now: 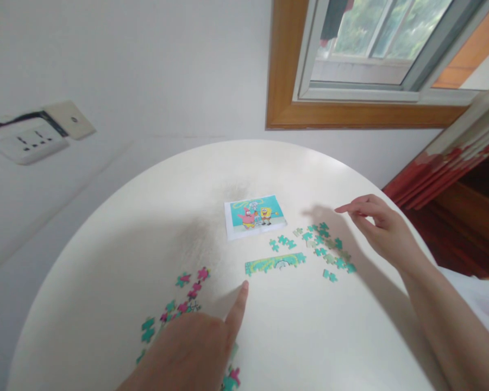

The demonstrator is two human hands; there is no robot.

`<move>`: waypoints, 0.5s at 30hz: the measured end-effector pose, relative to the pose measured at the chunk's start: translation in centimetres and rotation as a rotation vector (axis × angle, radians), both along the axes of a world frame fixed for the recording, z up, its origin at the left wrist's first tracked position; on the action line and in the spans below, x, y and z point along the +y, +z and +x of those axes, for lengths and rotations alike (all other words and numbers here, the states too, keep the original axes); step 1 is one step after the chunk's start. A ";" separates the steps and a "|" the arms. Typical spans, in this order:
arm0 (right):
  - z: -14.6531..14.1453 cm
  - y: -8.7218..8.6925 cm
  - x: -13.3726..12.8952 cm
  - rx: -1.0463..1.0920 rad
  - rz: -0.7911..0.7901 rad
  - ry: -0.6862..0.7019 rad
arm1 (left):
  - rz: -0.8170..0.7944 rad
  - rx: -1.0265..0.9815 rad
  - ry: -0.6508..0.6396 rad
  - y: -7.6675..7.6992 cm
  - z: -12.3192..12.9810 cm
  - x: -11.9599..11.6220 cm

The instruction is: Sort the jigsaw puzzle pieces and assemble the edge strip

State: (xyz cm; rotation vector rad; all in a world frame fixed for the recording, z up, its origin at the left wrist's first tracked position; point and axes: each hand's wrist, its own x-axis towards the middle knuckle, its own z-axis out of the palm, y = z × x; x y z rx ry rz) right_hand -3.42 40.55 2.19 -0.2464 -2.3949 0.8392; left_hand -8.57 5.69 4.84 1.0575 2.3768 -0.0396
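My left hand [199, 339] reaches up from the bottom, its index finger stretched to just below the left end of a joined puzzle strip [275, 263]. The other fingers are hidden under the hand. To the right, my right hand [375, 222] hovers above the table beyond the loose teal pieces [320, 239], index finger extended and thumb near the bent fingers; no piece shows in it. A reference picture [256, 216] with cartoon figures lies above the strip. Pink and teal pieces [182, 308] are scattered at the left, some partly covered by my left hand.
The round white table [155, 217] stands against a white wall with a socket [28, 138] at the left. A wood-framed window [367, 115] is above, and a red and beige curtain [436, 157] hangs at the right. More pieces [231, 378] lie near the bottom.
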 end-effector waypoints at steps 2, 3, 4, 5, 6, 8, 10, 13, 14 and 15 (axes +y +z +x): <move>0.0 0.0 0.0 -0.004 -0.002 0.002 | -0.077 0.007 -0.024 0.3 0.0 0.2; 0.0 0.0 0.0 -0.002 -0.003 0.001 | -0.093 0.016 -0.032 0.5 0.0 0.3; 0.0 0.0 0.0 0.001 -0.004 -0.002 | -0.097 0.032 -0.031 0.7 0.0 0.4; 0.0 0.0 0.0 0.004 -0.005 -0.004 | -0.106 0.032 -0.033 0.8 0.1 0.5; 0.0 0.0 0.1 0.006 -0.008 -0.005 | -0.110 0.037 -0.033 1.0 0.1 0.6; -0.1 -0.1 0.1 0.010 -0.012 -0.001 | -0.135 0.022 -0.027 1.3 0.1 0.8; -0.1 -0.1 0.2 0.009 -0.013 0.005 | -0.168 -0.014 -0.019 1.5 0.1 0.9; -0.1 -0.2 0.2 0.013 -0.010 0.008 | -0.167 -0.032 0.000 1.4 0.1 0.9; -0.1 -0.2 0.2 0.010 -0.008 0.005 | -0.145 -0.024 0.006 1.4 0.1 0.8; -0.1 -0.2 0.2 0.009 -0.005 0.002 | -0.117 -0.010 0.012 1.2 0.1 0.6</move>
